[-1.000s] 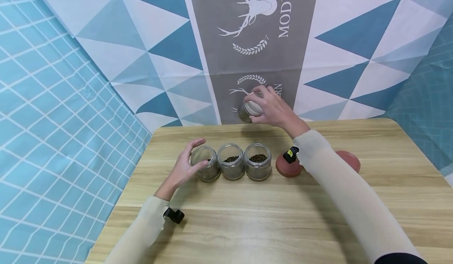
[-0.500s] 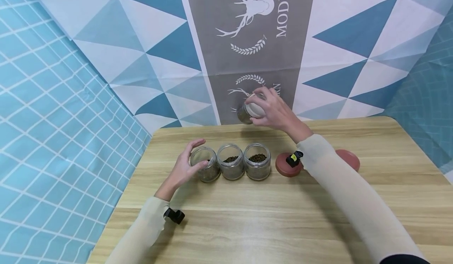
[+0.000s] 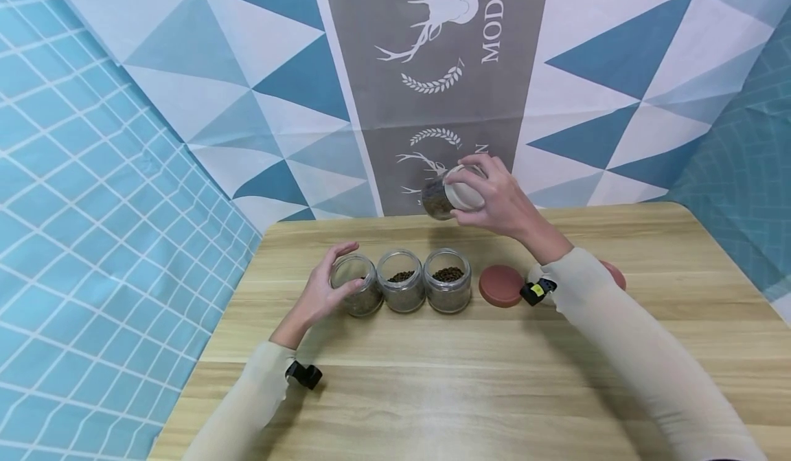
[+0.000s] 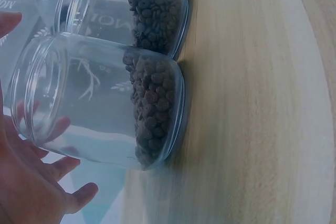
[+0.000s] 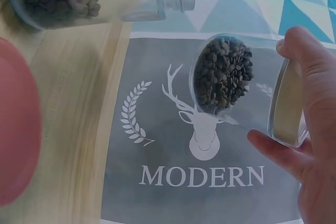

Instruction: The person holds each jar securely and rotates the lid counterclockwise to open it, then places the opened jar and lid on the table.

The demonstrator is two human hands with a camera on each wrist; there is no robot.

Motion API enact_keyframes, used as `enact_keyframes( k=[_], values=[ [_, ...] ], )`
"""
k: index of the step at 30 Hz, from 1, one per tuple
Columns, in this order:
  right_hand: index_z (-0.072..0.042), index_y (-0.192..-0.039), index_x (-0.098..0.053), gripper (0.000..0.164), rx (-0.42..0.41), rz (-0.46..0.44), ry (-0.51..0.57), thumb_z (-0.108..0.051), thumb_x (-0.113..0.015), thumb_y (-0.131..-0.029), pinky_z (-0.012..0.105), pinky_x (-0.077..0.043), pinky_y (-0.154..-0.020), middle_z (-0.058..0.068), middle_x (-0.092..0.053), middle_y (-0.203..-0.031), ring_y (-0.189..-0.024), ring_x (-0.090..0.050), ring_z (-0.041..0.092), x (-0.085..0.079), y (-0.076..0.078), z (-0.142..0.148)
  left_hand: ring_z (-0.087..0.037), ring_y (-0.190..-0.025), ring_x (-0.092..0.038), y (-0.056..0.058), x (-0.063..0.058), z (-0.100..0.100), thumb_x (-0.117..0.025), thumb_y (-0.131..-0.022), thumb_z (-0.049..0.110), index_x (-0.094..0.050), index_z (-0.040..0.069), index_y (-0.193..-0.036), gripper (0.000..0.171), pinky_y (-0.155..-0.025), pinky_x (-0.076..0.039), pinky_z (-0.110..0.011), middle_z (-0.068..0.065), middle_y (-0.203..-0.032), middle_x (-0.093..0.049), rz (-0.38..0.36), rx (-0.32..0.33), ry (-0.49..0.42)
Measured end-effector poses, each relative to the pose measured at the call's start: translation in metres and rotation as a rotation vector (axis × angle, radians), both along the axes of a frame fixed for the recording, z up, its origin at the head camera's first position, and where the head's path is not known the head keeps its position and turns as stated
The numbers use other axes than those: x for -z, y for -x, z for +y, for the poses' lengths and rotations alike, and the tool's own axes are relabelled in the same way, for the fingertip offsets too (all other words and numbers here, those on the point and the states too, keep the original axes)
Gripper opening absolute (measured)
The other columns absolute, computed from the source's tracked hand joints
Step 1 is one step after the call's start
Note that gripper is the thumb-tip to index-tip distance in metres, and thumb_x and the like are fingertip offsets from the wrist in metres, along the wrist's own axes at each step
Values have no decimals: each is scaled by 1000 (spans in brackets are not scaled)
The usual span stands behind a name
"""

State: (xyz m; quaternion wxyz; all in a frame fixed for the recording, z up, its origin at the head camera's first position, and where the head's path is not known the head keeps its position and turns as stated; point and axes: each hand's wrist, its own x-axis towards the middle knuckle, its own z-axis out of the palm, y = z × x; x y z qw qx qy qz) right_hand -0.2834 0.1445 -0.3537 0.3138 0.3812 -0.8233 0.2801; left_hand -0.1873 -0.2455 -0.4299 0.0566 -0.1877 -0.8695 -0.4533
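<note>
Three uncapped glass jars stand in a row on the table, each partly filled with small dark brown pellets. My left hand (image 3: 324, 282) curves round the leftmost jar (image 3: 364, 299), thumb in front and fingers behind its rim. The middle jar (image 3: 404, 297) and the right jar (image 3: 450, 299) stand beside it. Above the table's back edge, my right hand (image 3: 500, 200) grips a fourth jar (image 5: 223, 77) by its pale lid (image 5: 289, 103). That jar is tilted far over, with its base to the left and pellets inside it.
A red lid (image 3: 501, 286) lies on the table right of the jars. Another red lid (image 3: 614, 274) is partly hidden by the right sleeve. Something pale and round (image 3: 536, 274) shows beside the wrist camera. A patterned cloth (image 3: 346, 83) hangs behind the wooden table (image 3: 432, 392).
My right hand has moved right and slightly down with its jar, showing more of the jar's side and pellets. The pale round thing has come into sight. My left hand stays put.
</note>
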Motion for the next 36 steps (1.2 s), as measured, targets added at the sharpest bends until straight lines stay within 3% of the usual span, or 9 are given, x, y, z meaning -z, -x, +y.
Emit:
enact_keyframes(
  k=[5, 15, 19, 23, 29, 32, 36],
  values=[
    [-12, -128, -76, 49, -24, 12, 49, -17, -93, -82, 72, -55, -107, 32, -63, -146, -133, -62, 56, 4, -8, 8, -49, -163, -45, 0, -1, 1, -76, -98, 18, -47, 3, -166, 75, -136, -28, -74, -22, -170, -54, -9, -3, 1],
    [-9, -125, -77, 50, -40, 72, 141, -17, -89, -77, 70, -56, -96, 35, -64, -139, -126, -61, 56, 15, -28, 23, -49, -163, -45, 1, -1, 1, -78, -97, 23, -48, 5, -166, 77, -136, -28, -75, -21, -171, -55, -13, 0, 0],
    [-7, -124, -77, 50, -55, 71, 176, -16, -89, -76, 63, -55, -90, 35, -64, -138, -119, -62, 53, 20, -38, 27, -49, -162, -46, 2, -1, 1, -78, -98, 22, -48, 5, -166, 76, -136, -28, -75, -22, -170, -55, -10, 5, -2],
    [-6, -124, -77, 52, -64, 42, 202, -14, -90, -75, 55, -54, -94, 35, -64, -139, -119, -63, 52, 25, -47, 29, -49, -162, -46, 3, -1, 1, -78, -97, 22, -48, 4, -166, 77, -137, -28, -74, -23, -170, -55, -10, 8, -9],
    [-6, -124, -78, 55, -72, -6, 261, -5, -93, -71, 19, -47, -102, 34, -63, -141, -122, -63, 50, 31, -62, 34, -48, -162, -47, 3, 0, 0, -80, -98, 27, -48, 5, -166, 78, -137, -28, -74, -22, -170, -55, -7, 13, -15],
    [-4, -124, -78, 55, -91, -28, 285, -2, -92, -70, 13, -46, -103, 35, -61, -143, -125, -63, 39, 31, -69, 36, -49, -162, -47, 3, 1, 0, -80, -98, 32, -48, 5, -166, 80, -136, -29, -75, -22, -170, -55, -5, 13, -18],
    [-4, -123, -78, 54, -117, -43, 314, -3, -90, -71, 11, -47, -95, 35, -61, -144, -131, -59, 15, 30, -78, 39, -49, -161, -47, 3, 0, -1, -79, -98, 28, -48, 5, -166, 78, -135, -29, -76, -22, -169, -56, 4, 13, -24]
  ],
)
